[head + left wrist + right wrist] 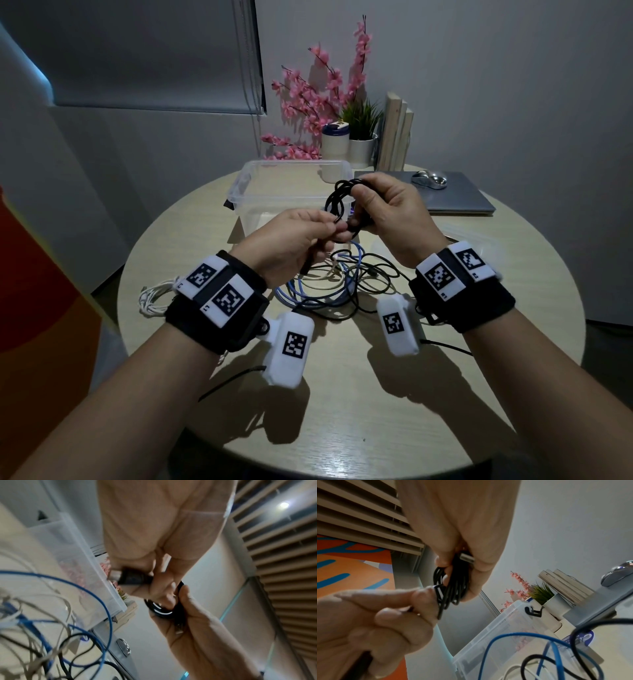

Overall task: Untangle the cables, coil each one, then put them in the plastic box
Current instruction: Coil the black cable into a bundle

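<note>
I hold a black cable (337,198), wound into a small coil, in the air in front of the clear plastic box (239,192). My right hand (359,202) grips the coil (452,586), and a silver plug (467,558) pokes out between its fingers. My left hand (334,228) pinches a loose strand at the coil's lower edge and also holds a black plug (130,577). A tangle of blue (301,291), beige (325,277) and black (376,274) cables lies on the round table below my hands. The box looks empty.
A bundled white cable (154,296) lies at the table's left edge. A clear lid (476,236) lies to the right. A closed laptop (459,202) with a mouse (430,178) on it, pots with plants (359,137) and books (397,133) stand behind.
</note>
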